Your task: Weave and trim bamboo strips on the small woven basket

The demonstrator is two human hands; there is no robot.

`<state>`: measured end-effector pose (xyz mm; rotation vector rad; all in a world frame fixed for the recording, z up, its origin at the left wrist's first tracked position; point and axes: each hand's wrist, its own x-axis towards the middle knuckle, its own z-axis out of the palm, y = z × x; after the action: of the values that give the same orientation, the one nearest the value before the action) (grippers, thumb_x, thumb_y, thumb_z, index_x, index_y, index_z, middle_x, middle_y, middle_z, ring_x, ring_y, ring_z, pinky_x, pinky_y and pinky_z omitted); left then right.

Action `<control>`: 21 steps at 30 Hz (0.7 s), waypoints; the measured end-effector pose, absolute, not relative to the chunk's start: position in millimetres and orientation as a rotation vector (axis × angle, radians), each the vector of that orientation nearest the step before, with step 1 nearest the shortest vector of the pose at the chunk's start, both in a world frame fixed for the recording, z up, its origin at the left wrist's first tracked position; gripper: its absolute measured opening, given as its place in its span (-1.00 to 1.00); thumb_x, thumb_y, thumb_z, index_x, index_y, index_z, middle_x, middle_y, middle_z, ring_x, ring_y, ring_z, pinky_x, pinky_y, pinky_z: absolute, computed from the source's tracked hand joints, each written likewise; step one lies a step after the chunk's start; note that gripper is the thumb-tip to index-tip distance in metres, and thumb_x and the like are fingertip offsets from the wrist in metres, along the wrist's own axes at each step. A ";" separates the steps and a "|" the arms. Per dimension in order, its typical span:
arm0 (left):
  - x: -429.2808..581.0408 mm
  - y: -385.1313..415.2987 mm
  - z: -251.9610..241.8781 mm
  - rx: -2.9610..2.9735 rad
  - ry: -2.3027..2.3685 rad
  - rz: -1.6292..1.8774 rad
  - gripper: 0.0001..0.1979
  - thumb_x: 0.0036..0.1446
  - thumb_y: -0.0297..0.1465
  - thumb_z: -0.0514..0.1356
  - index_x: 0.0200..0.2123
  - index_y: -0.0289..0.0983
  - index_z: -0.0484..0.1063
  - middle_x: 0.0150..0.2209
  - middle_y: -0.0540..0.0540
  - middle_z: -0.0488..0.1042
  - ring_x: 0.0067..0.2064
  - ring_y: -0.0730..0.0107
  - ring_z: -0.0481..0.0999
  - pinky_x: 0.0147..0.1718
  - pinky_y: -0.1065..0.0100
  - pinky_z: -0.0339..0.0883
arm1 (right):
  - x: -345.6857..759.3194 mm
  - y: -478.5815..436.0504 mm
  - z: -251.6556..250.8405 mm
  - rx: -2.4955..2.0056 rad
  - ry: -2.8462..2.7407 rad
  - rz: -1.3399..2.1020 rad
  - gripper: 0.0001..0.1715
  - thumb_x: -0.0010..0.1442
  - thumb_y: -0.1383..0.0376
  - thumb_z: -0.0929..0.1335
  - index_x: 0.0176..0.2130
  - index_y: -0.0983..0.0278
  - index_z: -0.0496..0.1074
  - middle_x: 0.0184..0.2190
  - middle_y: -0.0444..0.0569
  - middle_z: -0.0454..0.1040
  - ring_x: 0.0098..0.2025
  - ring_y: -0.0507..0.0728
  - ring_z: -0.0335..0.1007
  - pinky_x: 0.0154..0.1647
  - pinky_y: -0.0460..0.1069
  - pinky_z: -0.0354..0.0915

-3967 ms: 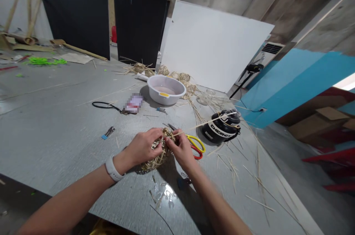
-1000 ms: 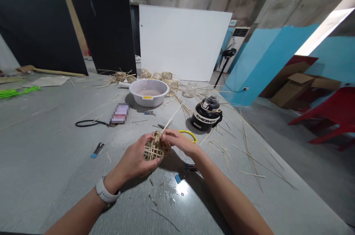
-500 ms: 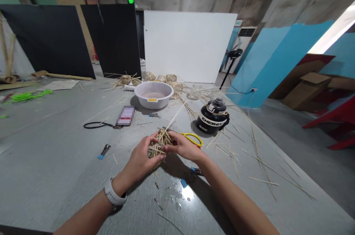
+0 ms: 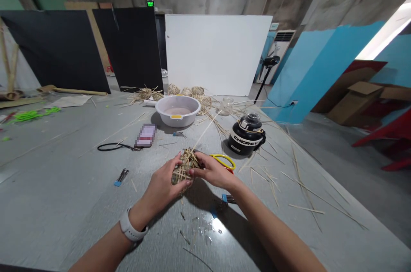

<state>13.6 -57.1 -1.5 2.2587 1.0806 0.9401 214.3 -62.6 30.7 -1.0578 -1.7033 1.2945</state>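
A small woven bamboo ball (image 4: 184, 167) is held just above the grey table (image 4: 64, 186) between both hands. My left hand (image 4: 164, 185), with a white watch on the wrist, cups the ball from below and the left. My right hand (image 4: 212, 171) grips its right side, fingers pinched on the weave. One long bamboo strip (image 4: 205, 128) sticks out of the ball's top toward the far right. Yellow-handled scissors (image 4: 224, 160) lie just behind my right hand.
A white basin (image 4: 177, 110) and several woven balls (image 4: 192, 92) stand at the back. A black jug (image 4: 246, 139) is to the right among loose bamboo strips (image 4: 298, 186). A small clip (image 4: 120, 176), a black cord (image 4: 112, 147) and blue clips (image 4: 224, 198) lie nearby.
The view swung and steadied. Both hands kept the ball and turned it a little; the long strip now points up and away rather than to the right.
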 end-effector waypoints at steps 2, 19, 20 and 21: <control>13.5 -57.1 -0.6 2.274 1.063 0.931 -0.42 0.07 -0.36 0.33 0.14 -0.25 0.22 0.11 -0.31 0.46 0.13 0.03 0.49 0.08 0.00 0.38 | 214.2 -62.6 30.8 -1.055 -1.709 1.293 -0.76 0.11 0.24 0.44 -0.24 0.23 0.33 -0.35 -0.17 0.36 -0.31 0.07 0.28 -0.25 -0.03 0.21; 18.3 -58.8 -1.1 2.104 0.997 0.984 -0.14 0.01 -0.34 0.34 0.31 -0.19 -0.04 0.23 -0.30 0.31 0.19 0.03 0.42 0.14 -0.03 0.32 | 203.4 -78.1 48.0 -1.216 -1.921 1.053 -0.83 0.13 0.29 0.39 -0.31 0.25 0.29 -0.42 -0.21 0.26 -0.35 0.04 0.19 -0.37 -0.08 0.12; 18.6 -59.2 -0.8 2.109 0.994 0.995 -0.15 0.02 -0.33 0.33 0.31 -0.18 -0.03 0.24 -0.29 0.31 0.20 0.04 0.41 0.15 -0.02 0.31 | 203.1 -78.5 48.8 -1.225 -1.932 1.040 -0.84 0.13 0.29 0.39 -0.31 0.25 0.29 -0.43 -0.21 0.26 -0.35 0.04 0.19 -0.37 -0.09 0.11; 18.9 -59.6 -0.8 2.120 0.992 1.006 -0.17 0.03 -0.34 0.32 0.31 -0.18 -0.01 0.25 -0.28 0.30 0.22 0.04 0.39 0.17 -0.02 0.30 | 203.2 -78.7 49.2 -1.234 -1.942 1.027 -0.84 0.13 0.29 0.39 -0.31 0.25 0.30 -0.42 -0.21 0.26 -0.35 0.04 0.19 -0.38 -0.09 0.10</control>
<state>18.9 -59.6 -0.8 2.1195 0.9921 1.0064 203.2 -78.7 49.2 -1.2341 -1.9423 1.0273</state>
